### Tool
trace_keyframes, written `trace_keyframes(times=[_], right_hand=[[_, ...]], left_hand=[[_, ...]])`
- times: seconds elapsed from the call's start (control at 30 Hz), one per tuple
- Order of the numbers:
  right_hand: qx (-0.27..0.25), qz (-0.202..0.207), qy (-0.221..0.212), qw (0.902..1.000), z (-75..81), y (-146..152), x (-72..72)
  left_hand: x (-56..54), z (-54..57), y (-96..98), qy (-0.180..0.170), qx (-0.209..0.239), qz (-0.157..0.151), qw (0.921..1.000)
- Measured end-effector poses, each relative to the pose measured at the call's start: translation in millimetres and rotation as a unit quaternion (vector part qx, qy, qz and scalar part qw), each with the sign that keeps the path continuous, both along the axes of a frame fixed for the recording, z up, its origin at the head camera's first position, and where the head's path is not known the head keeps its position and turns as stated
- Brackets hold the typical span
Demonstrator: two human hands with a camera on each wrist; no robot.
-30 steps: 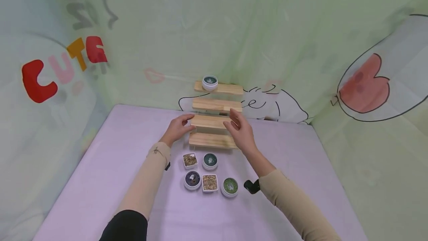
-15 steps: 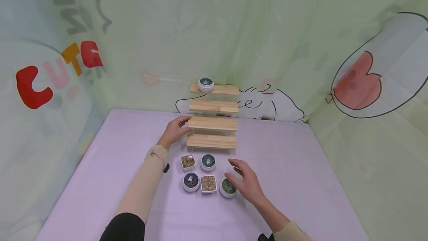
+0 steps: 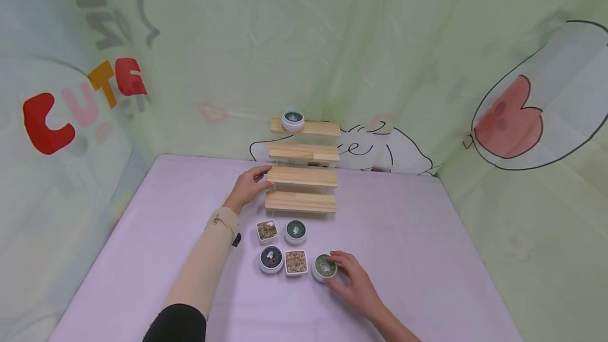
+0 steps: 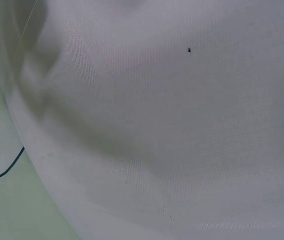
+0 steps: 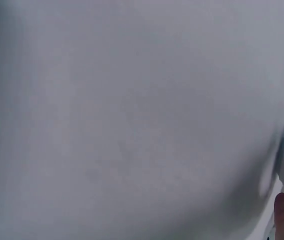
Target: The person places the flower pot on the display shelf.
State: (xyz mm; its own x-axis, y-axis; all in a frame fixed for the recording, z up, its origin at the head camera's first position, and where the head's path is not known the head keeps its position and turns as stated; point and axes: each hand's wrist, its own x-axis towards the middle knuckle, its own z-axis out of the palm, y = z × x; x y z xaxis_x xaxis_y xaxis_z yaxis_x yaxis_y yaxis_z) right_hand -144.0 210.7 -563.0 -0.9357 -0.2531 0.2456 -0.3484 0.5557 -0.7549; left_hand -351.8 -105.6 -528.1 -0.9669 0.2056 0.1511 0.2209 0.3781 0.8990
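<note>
The right hand [image 3: 350, 282] curls finger and thumb about the round, mossy-topped green pot [image 3: 323, 266], which sits on lilac cloth [image 3: 408, 231] beside a square pot [image 3: 296, 262] of gritty grains. The left hand [image 3: 246, 186] pinches the end of a flat, grained wood shelf [image 3: 303, 176]. Only the left wrist view catches a dark speck [image 4: 189, 50] on the cloth's fine weave.

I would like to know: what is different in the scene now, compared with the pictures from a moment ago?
The right hand left the wooden stand and came back toward the person; its fingers and thumb are now at the green-topped pot. Whether it grips firmly, I cannot tell. The left hand stayed at the stand's left end, and all the pots kept their places.
</note>
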Motion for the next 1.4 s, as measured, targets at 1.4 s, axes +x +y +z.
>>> trace_keyframes(times=[1.4], right_hand=[[-0.058, -0.036, 0.005, 0.9976, 82.2, -19.2, -47.2]], left_hand=[[2.5, 2.6, 0.4, -0.022, 0.026, 0.004, 0.9994]])
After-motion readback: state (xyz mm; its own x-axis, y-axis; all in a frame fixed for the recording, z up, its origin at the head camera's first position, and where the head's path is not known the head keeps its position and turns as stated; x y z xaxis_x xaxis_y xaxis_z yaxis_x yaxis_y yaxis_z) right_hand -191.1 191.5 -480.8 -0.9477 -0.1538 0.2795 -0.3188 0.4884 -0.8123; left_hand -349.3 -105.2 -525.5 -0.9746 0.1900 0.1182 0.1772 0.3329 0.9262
